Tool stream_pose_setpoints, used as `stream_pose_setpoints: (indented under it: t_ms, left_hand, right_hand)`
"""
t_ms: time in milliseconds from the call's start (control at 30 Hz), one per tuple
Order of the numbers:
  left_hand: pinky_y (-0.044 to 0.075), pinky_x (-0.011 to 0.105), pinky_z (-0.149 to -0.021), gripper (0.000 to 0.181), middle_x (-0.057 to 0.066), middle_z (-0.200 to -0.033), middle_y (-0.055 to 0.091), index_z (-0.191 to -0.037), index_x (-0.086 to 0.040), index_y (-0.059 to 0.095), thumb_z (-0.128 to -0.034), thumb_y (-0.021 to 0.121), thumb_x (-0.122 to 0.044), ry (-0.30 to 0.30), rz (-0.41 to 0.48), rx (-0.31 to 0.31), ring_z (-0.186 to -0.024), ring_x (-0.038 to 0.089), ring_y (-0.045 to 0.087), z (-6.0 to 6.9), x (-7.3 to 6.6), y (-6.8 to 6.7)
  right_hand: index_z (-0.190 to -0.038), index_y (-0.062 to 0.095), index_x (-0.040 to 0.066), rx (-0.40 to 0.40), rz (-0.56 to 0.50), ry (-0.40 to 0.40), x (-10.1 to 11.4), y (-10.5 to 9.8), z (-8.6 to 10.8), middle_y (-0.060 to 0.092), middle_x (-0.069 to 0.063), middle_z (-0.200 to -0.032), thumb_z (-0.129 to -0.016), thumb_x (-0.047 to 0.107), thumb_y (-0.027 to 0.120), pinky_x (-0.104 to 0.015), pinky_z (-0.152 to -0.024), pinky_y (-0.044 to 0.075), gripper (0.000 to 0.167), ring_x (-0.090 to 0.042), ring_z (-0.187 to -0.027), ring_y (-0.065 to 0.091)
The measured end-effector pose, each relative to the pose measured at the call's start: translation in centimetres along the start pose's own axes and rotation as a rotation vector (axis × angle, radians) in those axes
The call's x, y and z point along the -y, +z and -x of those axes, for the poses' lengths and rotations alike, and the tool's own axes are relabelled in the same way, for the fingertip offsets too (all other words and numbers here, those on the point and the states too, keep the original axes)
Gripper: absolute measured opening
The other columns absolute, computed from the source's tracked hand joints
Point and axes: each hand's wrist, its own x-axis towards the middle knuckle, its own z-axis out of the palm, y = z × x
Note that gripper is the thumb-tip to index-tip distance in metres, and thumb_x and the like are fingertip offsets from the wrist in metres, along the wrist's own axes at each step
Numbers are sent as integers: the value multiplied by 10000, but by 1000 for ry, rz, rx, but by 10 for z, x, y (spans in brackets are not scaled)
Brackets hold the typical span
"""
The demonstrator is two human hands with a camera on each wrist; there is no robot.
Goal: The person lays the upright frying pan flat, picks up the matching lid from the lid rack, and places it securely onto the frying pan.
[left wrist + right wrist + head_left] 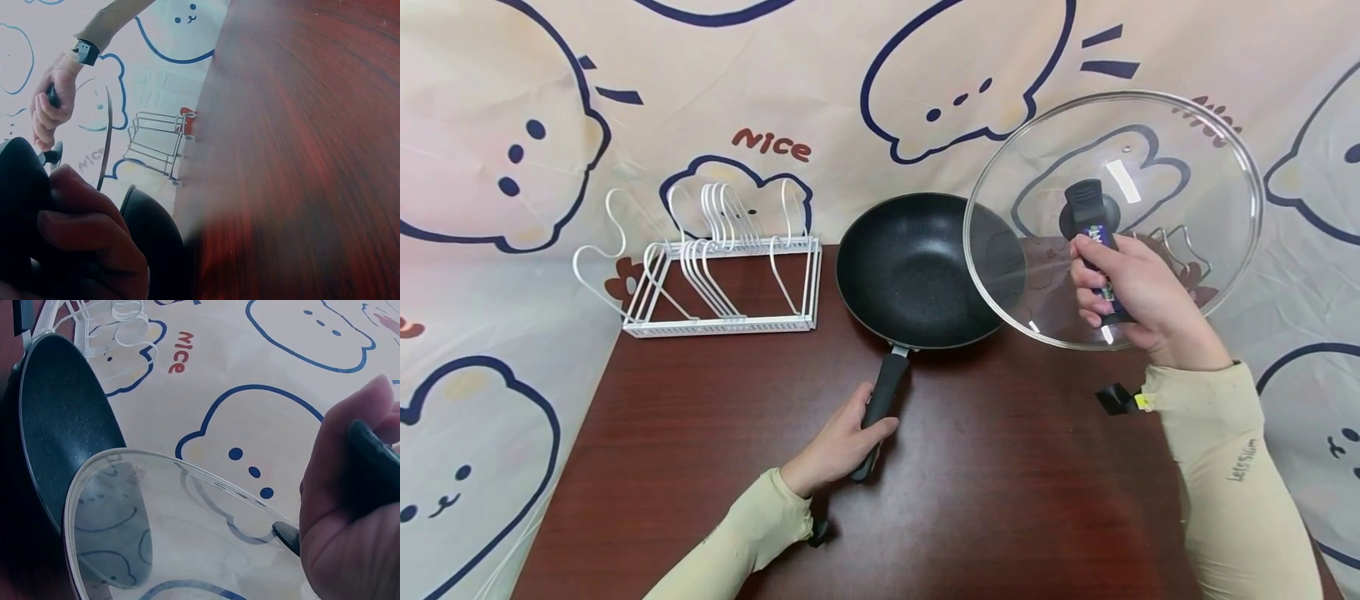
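A black wok [925,267] rests on the brown table, its long handle [887,387] pointing toward me. My left hand [842,437] grips that handle; in the left wrist view its curled fingers [94,231] wrap the dark grip. My right hand [1131,287] holds a round glass lid [1030,175] by its black handle [1084,204], up off the table and to the right of the wok. The lid stands tilted, and its left part overlaps the wok's right side in the head view. In the right wrist view the lid's rim [94,456] appears in front of the wok [69,425].
A white wire rack [722,325] with upright loops stands at the back left of the table [1000,492]. Behind the lid, a smaller metal wire rack [1183,246] shows through the glass. A cartoon-printed cloth [820,92] hangs behind the table.
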Motion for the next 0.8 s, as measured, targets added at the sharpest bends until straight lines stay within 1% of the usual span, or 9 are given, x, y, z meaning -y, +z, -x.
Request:
stream_pose_setpoints:
  t_ms: [133,367,667,800]
  left_hand:
    - [462,282,-718,318,72,-914,560,-1266,-69,528,-1009,652,-212,0,8,-4,-785,170,546,0,0,1]
    - [465,290,-729,307,60,-924,560,-1266,-114,532,-1000,658,-203,-25,16,-16,-804,177,551,0,-1,2]
    - [471,297,-717,298,67,-924,557,-1258,-100,533,-1006,653,-204,-18,27,-13,-795,180,551,1,-1,2]
    - [469,295,-713,307,69,-925,556,-1268,-103,528,-1005,651,-205,-22,26,-15,-790,180,551,1,-1,2]
  right_hand:
    - [-1047,468,58,14,-34,-5,-3,3,-4,433,49,-635,-1086,278,541,-253,-431,434,235,-114,-435,404]
    - [-1072,442,40,52,-79,-14,-5,9,-10,431,36,-639,-1086,265,541,-264,-444,457,247,-117,-443,433]
    - [-1057,469,53,69,-120,-2,-10,21,-26,457,36,-630,-1087,281,534,-255,-456,462,240,-113,-453,458]
    - [-1048,471,48,80,-166,-6,-11,28,-33,462,31,-633,-1094,267,518,-251,-458,462,229,-113,-454,457]
